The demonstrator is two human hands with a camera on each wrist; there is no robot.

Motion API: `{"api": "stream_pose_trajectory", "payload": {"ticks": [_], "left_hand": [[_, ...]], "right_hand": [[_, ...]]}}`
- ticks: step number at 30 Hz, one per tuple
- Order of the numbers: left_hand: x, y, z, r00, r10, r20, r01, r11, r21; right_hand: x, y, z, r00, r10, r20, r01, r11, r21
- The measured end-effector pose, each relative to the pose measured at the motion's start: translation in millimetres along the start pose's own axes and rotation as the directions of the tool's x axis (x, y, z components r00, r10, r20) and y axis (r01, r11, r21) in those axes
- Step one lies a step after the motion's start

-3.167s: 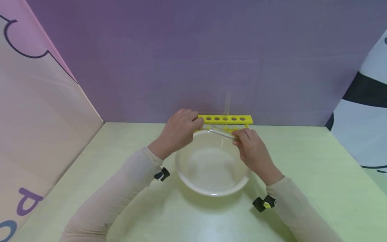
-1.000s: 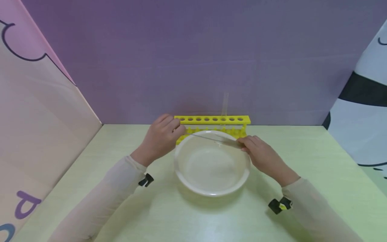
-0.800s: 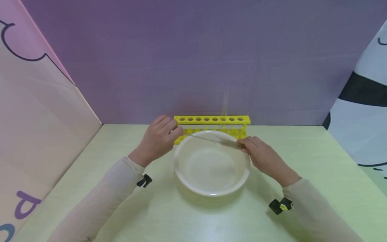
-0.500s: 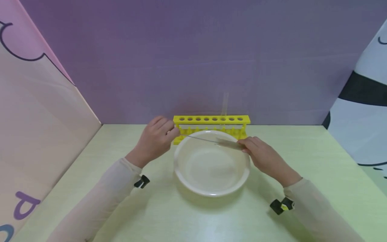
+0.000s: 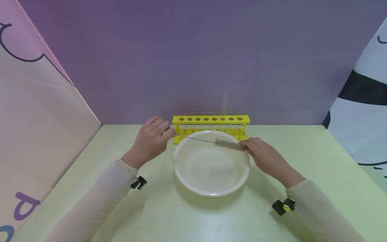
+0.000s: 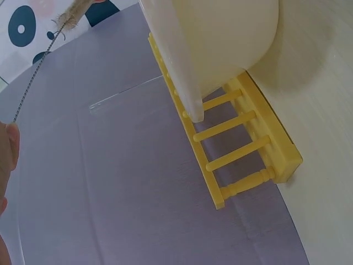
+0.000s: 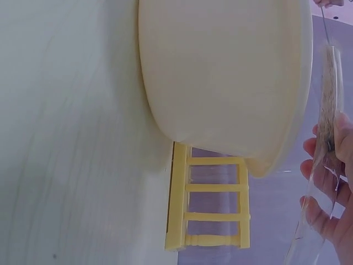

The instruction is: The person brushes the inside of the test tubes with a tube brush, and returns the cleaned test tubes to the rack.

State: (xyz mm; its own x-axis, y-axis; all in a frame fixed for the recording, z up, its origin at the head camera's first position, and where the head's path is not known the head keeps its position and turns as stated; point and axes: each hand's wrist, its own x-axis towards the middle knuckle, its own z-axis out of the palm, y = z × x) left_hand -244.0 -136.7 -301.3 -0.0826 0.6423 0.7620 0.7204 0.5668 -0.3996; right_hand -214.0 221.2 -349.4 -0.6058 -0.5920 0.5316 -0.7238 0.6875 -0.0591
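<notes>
Over the round cream plastic basin [image 5: 211,161], the right hand [image 5: 263,157] grips a clear tube [image 7: 320,165], seemingly to steady it around the beige-bristled, wire-handled brush [image 7: 327,91] that the left hand [image 5: 152,139] pinches.

Shiny, glassy test tube [image 7: 308,243], and there are rough, fuzzy bristles [image 7: 329,91] on twisted metal wire [image 5: 196,138]! Now the basin [image 5: 211,168]: smooth, glossy plastic. Smooth plastic for the rack [image 5: 210,122], too; a wood-grained sheen across the counter [image 5: 311,161], and matt cloth on the sleeves [image 5: 96,201].
</notes>
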Motion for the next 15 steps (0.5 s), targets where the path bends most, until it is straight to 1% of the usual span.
{"api": "stream_pose_trajectory", "payload": {"ticks": [3, 10, 15], "left_hand": [[-1.3, -1.0, -0.6, 1.0, -0.001, -0.004, 0.001, 1.0, -0.009], [-4.1, -3.6, -3.0, 1.0, -0.016, -0.027, 0.015, 0.998, -0.065], [-5.7, -4.3, -6.3, 1.0, -0.011, -0.023, 0.009, 0.998, -0.063]], "right_hand": [[-1.2, -0.3, -1.2, 1.0, 0.012, 0.01, -0.012, 1.0, 0.005], [-4.0, -0.5, -1.9, 1.0, 0.022, 0.01, -0.022, 1.0, 0.015], [-6.0, -1.9, -5.9, 0.999, 0.036, 0.019, -0.036, 0.999, 0.022]]}}
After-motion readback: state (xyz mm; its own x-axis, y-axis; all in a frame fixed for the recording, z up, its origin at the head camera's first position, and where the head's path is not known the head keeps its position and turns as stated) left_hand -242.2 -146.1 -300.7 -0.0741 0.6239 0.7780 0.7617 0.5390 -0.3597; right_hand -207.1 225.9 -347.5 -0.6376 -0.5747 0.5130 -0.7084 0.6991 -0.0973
